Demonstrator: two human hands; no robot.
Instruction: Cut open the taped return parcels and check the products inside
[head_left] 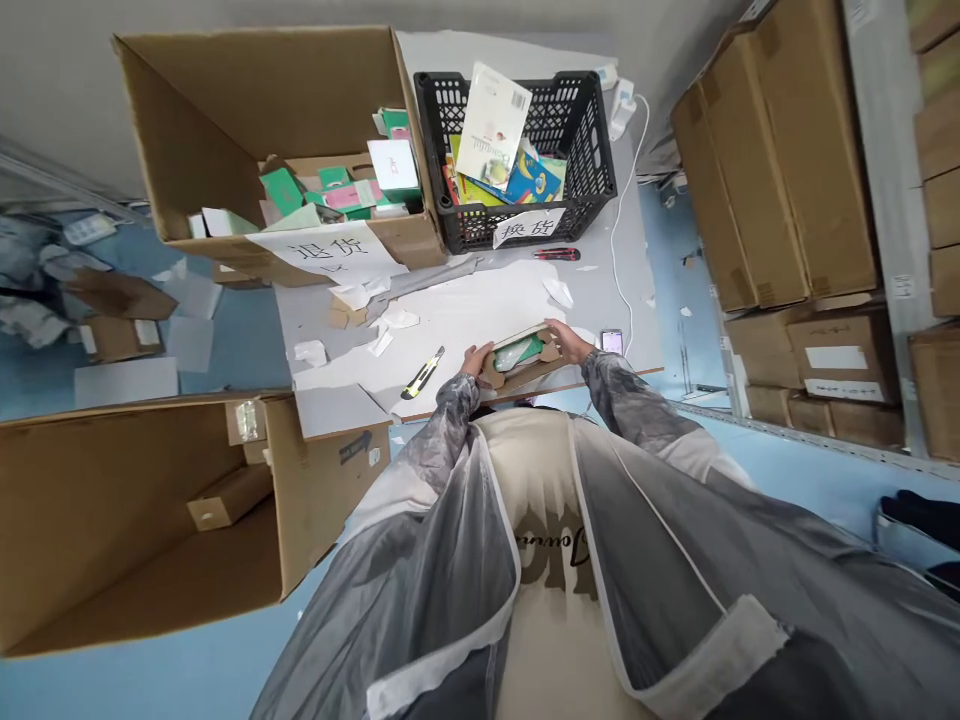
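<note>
Currently, cardboard box between both hands, each partly curled around one end.

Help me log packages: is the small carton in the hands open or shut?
Open: between the left hand and right hand, the small carton shows a green item inside.

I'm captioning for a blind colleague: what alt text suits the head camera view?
A left hand and a right hand hold a small open cardboard box with something green inside, at a cluttered table. Beyond stand a large carton of green packages and a black crate of books.
</note>
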